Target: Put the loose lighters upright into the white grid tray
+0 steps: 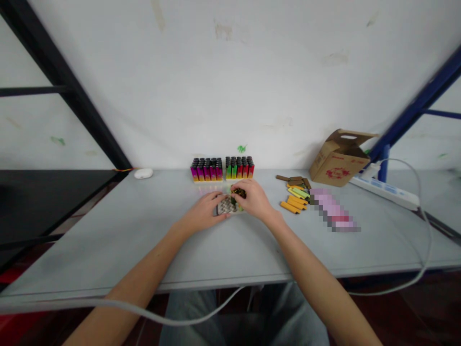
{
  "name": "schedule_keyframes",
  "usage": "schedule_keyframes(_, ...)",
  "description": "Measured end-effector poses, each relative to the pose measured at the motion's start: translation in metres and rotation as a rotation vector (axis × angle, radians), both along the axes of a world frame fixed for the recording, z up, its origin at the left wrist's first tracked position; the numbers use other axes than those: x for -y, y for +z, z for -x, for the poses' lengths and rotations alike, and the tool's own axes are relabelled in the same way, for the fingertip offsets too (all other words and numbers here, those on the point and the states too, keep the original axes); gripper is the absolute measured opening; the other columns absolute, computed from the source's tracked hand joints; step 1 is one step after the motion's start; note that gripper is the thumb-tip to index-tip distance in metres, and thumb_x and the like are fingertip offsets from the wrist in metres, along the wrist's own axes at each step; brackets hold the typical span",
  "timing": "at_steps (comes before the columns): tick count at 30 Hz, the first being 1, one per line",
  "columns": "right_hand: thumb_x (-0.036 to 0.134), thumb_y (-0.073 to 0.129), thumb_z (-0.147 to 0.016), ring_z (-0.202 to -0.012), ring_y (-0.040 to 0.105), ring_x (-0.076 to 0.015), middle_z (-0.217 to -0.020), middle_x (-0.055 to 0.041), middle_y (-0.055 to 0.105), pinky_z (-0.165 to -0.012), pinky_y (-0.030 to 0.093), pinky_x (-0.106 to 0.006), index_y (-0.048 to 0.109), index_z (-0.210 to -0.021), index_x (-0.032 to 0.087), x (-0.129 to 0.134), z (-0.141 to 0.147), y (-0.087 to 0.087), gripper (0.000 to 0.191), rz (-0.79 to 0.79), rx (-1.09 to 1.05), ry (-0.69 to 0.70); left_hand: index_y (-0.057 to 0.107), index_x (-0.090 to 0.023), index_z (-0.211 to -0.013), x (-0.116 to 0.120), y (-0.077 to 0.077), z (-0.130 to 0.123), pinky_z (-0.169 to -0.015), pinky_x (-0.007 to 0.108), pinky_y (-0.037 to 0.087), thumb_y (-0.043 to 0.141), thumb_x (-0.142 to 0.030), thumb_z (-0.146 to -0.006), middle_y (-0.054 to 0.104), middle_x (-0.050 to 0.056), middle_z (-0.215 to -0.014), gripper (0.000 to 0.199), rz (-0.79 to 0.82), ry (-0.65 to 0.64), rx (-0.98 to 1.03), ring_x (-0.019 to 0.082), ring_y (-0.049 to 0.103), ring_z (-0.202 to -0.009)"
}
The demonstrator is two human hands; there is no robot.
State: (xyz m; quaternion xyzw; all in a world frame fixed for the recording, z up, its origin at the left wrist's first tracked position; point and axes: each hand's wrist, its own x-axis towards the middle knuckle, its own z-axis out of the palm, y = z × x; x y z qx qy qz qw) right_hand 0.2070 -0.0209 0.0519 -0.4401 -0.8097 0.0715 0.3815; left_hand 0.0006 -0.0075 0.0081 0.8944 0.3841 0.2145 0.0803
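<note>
Left hand: the left hand (205,211) sits at the left end of a small pale tray (226,205); its fingers are parted, the thumb along the near edge and the others at the far side, gripping the tray between them.
Right hand: the right hand (254,197) is over the right part of the tray, its fingers curled and closed round a small cluster of dark-and-yellow pieces (238,193); how many it holds cannot be told.
Tray: it lies on the grey desk (230,254), between the hands, with a patterned, cell-like surface showing; the right part is mostly hidden by the right hand.
Back of desk: purple-and-orange lighters (206,170) with black tops stand upright in a packed block near the wall (230,96); just right of them stands a block of green and red lighters (239,168).
Right of the hands: a loose pile, with brown pieces (296,181) at the back, pale green pieces (298,193) in the middle and yellow-orange pieces (293,205) in front. Beside it lies a pink item (333,209), blurred into blocks.
Far right: an open cardboard box (333,163) and a white power strip (387,192).
Far left: a white, rounded case (143,173).
Front: a pale cable (154,317) crosses below the desk edge.
</note>
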Motion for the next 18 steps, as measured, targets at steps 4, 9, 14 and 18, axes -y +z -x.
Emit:
schedule_keyframes(4,0.018,0.064,-0.079,-0.089,0.06,-0.0206,-0.092,-0.0063,0.071,-0.086,0.042,-0.034,0.069,-0.086,0.019,0.0,-0.001,0.001,0.009,0.009,0.016,0.004,0.051,-0.015,-0.13,0.0,0.0,0.0,-0.107,0.044,0.035,0.062,-0.049,-0.082,0.05,0.016,-0.132,0.06,-0.011,-0.01,0.0,0.029,0.047,-0.124)
schedule_keyframes(9,0.015,0.062,-0.079,-0.09,0.059,-0.0205,-0.089,-0.0065,0.07,-0.089,0.042,-0.035,0.069,-0.088,0.017,0.002,-0.001,-0.001,0.011,-0.002,0.062,0.033,0.051,-0.015,-0.13,0.0,-0.001,0.0,-0.107,0.044,0.036,0.061,-0.051,-0.082,0.051,0.016,-0.131,0.061,-0.027,-0.011,-0.004,0.03,0.047,-0.123)
schedule_keyframes(14,0.025,0.063,-0.08,-0.105,0.054,-0.0232,-0.109,-0.0108,0.062,-0.093,0.042,-0.037,0.065,-0.107,0.018,0.007,0.0,0.002,0.028,-0.083,-0.031,-0.038,0.05,-0.019,-0.131,-0.001,-0.002,0.001,-0.107,0.045,0.035,0.059,-0.053,-0.083,0.05,0.014,-0.134,0.06,-0.028,-0.014,-0.003,0.03,0.046,-0.125)
schedule_keyframes(18,0.026,0.053,-0.086,-0.098,0.058,-0.0216,-0.099,-0.0089,0.066,-0.091,0.043,-0.035,0.065,-0.1,0.017,0.005,-0.019,0.006,0.021,-0.084,-0.088,-0.093,0.05,-0.018,-0.132,-0.001,-0.002,0.002,-0.108,0.044,0.036,0.058,-0.053,-0.083,0.05,0.014,-0.134,0.061,-0.024,-0.012,-0.007,0.029,0.047,-0.124)
